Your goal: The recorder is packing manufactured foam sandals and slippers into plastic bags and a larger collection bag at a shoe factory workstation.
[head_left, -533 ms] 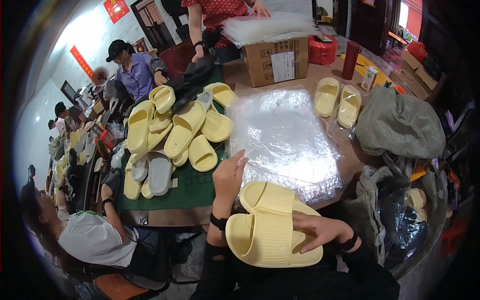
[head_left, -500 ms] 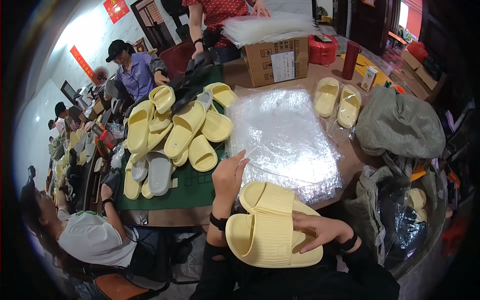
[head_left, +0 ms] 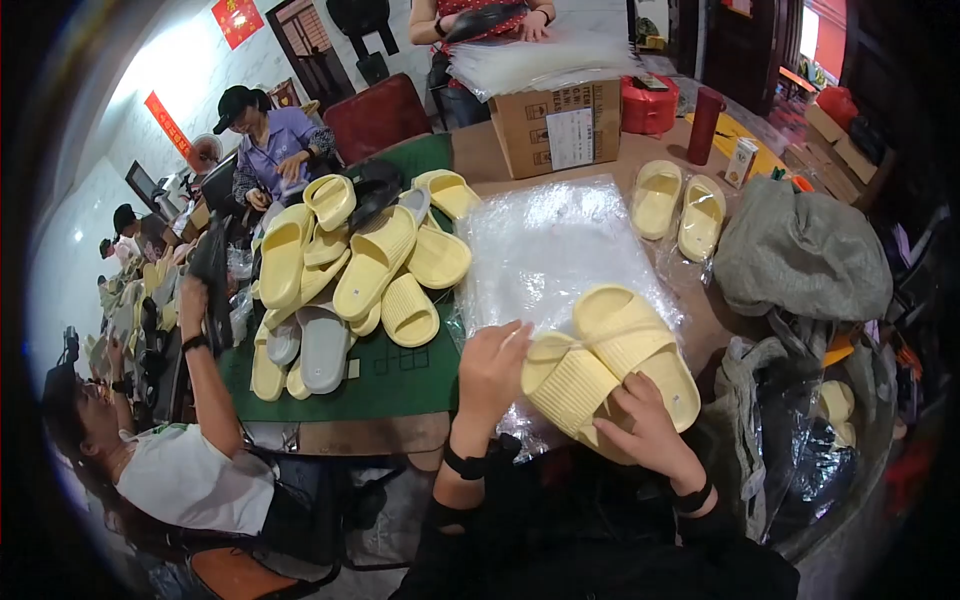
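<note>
My right hand [head_left: 655, 430] has hold of a pair of yellow slippers [head_left: 590, 375]. They are up in front of me, over the near right corner of the stack of clear bags [head_left: 560, 240]. The fingers and thumb of that hand are curled, only a little way open, and they grip at the straps from the heel side.

My left hand [head_left: 490, 372] is over the near left part of the stack. Its fingers are bent, with the tips close together by the toe of the nearer slipper. Something thin and clear shows at those tips, but I cannot tell if I am pinching it.

The slippers lie to the right of my left hand and ahead of my right hand. They run on a slant: the toes point away and to the left, over the stack, and the heels point back to the right, off its near right corner. My left hand is nearer to the toes. My right hand is nearer to the heels.

To the left of the stack is a big heap of slippers [head_left: 375, 265], mostly yellow, on a green mat [head_left: 400, 380]. Past the far side of the stack is a cardboard box [head_left: 558, 125]. To the right of the stack are two wrapped yellow slippers [head_left: 658, 200] on the table [head_left: 395, 432], and more to the right is a grey sack [head_left: 805, 250].
</note>
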Motion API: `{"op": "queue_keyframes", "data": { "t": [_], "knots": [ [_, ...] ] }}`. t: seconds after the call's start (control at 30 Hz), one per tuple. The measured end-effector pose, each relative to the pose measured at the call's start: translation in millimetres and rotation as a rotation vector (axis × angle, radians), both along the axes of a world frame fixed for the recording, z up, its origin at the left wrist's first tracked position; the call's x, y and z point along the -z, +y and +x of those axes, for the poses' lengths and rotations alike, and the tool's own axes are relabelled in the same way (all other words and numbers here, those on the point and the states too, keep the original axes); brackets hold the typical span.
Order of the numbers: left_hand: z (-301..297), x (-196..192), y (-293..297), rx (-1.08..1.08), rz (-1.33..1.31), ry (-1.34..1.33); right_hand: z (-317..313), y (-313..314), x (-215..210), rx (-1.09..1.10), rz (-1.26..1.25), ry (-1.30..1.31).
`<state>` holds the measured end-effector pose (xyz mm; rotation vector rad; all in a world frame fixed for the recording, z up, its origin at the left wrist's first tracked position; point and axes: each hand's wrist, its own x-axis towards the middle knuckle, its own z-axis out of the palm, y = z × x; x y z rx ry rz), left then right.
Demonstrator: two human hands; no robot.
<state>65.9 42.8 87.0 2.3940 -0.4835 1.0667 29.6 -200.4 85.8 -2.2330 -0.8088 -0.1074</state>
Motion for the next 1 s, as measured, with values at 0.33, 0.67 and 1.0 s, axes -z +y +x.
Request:
{"op": "queue_keyframes", "data": {
  "t": [0.33, 0.67, 1.0],
  "knots": [
    [-32, 3, -41, 0.138, -0.006, 0.205, 20, 14, 11, 0.195, -0.051, -0.103],
    [-72, -9, -48, 0.572, -0.042, 0.38, 53, 38, 39, 0.163, -0.402, -0.647],
    [-49, 22, -44, 0.312, -1.157, 0.378, 44, 64, 30, 0.218, -0.056, -0.561]
  ]
}}
